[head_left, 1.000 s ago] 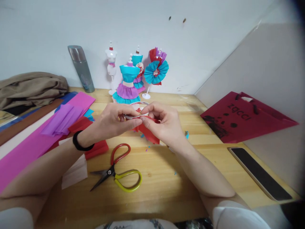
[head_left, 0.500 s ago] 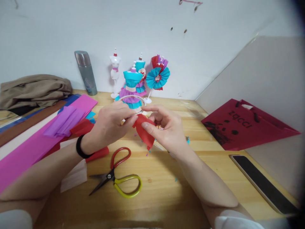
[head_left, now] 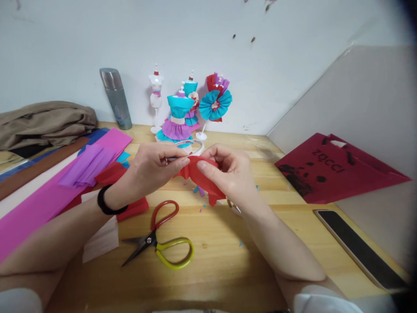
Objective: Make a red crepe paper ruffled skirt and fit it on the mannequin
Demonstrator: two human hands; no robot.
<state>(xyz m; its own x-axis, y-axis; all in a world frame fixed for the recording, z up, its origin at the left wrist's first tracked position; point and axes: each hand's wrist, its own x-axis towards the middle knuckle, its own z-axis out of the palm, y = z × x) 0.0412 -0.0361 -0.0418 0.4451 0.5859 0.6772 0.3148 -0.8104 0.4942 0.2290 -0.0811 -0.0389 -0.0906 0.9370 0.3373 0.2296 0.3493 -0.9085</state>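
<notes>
A piece of red crepe paper (head_left: 203, 176) is stretched between my two hands above the wooden table. My left hand (head_left: 156, 169) pinches its left end between thumb and fingers, and a black band circles that wrist. On the other side, my right hand (head_left: 228, 174) grips the upper right part, thumb in front and fingers curled behind. A white ring, perhaps a tape roll (head_left: 197, 148), shows just behind the paper. Scissors (head_left: 150, 241) with one red and one yellow handle lie open on the table, nearer to me.
Small mannequins (head_left: 180, 108) in paper dresses stand by the wall beside a bottle (head_left: 116, 100). Colored paper sheets (head_left: 42, 204) and a brown cloth (head_left: 48, 124) lie left. A red bag (head_left: 335, 169) and a phone (head_left: 358, 248) are on the right.
The red paper has been spread wider and turned more level between my hands. My right hand has closed in on its upper edge, and the white ring now appears lower and flatter.
</notes>
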